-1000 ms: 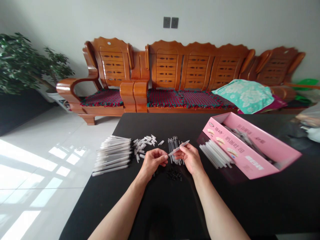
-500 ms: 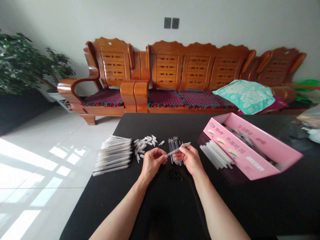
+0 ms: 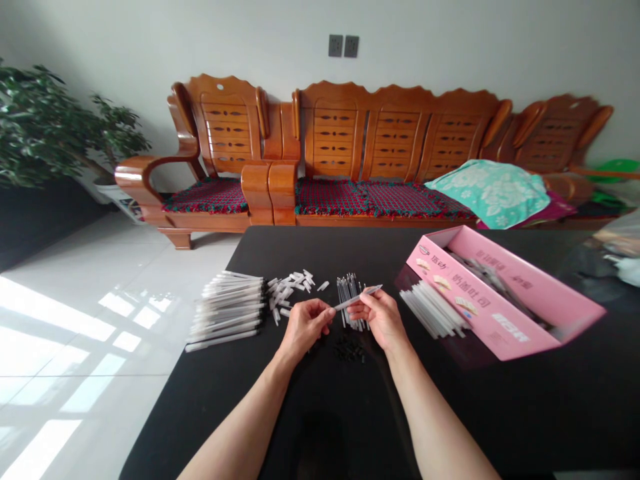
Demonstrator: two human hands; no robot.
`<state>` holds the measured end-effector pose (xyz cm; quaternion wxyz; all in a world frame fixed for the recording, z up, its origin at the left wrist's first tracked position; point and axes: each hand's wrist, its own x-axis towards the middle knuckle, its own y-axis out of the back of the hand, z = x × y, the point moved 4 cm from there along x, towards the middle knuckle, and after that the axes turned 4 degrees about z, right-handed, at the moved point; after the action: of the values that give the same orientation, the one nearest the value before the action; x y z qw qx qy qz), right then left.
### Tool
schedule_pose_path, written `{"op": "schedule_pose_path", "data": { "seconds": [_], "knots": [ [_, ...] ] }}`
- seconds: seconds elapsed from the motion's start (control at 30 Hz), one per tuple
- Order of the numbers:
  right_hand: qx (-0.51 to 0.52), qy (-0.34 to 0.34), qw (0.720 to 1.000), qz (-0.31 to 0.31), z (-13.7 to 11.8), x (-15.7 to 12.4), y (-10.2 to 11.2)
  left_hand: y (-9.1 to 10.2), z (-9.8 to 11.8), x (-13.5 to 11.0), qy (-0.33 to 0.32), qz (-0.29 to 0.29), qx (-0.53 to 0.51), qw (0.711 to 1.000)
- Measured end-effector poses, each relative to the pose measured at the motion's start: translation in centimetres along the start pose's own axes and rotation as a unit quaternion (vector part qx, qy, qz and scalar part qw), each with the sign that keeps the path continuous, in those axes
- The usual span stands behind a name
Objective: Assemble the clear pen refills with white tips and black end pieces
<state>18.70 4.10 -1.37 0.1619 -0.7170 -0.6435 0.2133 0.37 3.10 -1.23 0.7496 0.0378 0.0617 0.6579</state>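
Note:
A slim whitish pen point(image 3: 346, 304) is held slantwise between my hands over the table. My left hand point(image 3: 307, 327) pinches its lower left end, and my right hand point(image 3: 380, 319) grips it near the pointed upper right end. Just behind lie dark pen refills point(image 3: 350, 285) in a row, partly covered by my right hand. Small black plugs point(image 3: 350, 349) are heaped between my wrists. White pen caps point(image 3: 286, 290) lie scattered beyond my left hand. Farther left, many capped pens point(image 3: 227, 307) are stacked; to the right sits a bunch of white pen barrels point(image 3: 433, 310).
A pink box point(image 3: 500, 300) with greyish items inside stands at the right on the black table point(image 3: 280, 250). Clear plastic bags point(image 3: 623, 257) rest at the far right edge. Behind the table is a wooden sofa point(image 3: 330, 127) with a turquoise cloth point(image 3: 495, 190).
Both hands stay almost in place, still on the pen. My left hand has shifted very slightly; the piles look the same.

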Motion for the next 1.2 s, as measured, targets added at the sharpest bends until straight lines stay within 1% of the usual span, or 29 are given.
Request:
{"op": "schedule_pose_path", "data": {
  "seconds": [0.17, 0.33, 0.4, 0.6, 0.7, 0.8, 0.87, 1.07, 1.13, 1.2],
  "knots": [
    [0.0, 0.002, 1.0, -0.002, -0.06, -0.01, -0.07, -0.04, 0.27, -0.01, 0.001, 0.018, -0.039, 0.999],
    [0.0, 0.005, 1.0, -0.001, -0.12, 0.02, -0.01, 0.07, 0.43, -0.17, -0.012, 0.01, 0.03, 0.999],
    [-0.005, 0.005, 1.0, -0.002, -0.08, 0.02, -0.01, 0.03, 0.38, -0.14, -0.018, 0.006, 0.039, 0.999],
    [-0.015, 0.003, 1.0, -0.005, -0.01, -0.03, -0.04, 0.1, 0.15, 0.03, -0.016, 0.033, -0.011, 0.999],
    [-0.014, 0.003, 1.0, -0.001, -0.06, -0.04, -0.03, 0.13, 0.18, -0.09, -0.014, 0.027, 0.005, 1.0],
    [-0.014, 0.002, 1.0, 0.0, -0.04, -0.03, 0.0, -0.01, 0.19, -0.18, -0.006, 0.001, 0.038, 0.999],
    [-0.015, 0.002, 1.0, -0.004, 0.02, -0.01, 0.02, -0.11, 0.24, -0.13, -0.006, -0.007, 0.04, 0.999],
    [-0.011, 0.002, 1.0, -0.008, 0.04, -0.02, 0.07, 0.12, 0.22, 0.08, -0.019, 0.033, -0.024, 0.999],
    [-0.009, 0.003, 1.0, -0.006, -0.05, -0.08, 0.02, 0.16, 0.15, 0.02, -0.019, 0.029, -0.013, 0.999],
    [-0.008, 0.004, 1.0, -0.005, -0.13, -0.13, -0.03, 0.09, 0.07, -0.06, -0.011, 0.013, 0.015, 1.0]
  ]
}}
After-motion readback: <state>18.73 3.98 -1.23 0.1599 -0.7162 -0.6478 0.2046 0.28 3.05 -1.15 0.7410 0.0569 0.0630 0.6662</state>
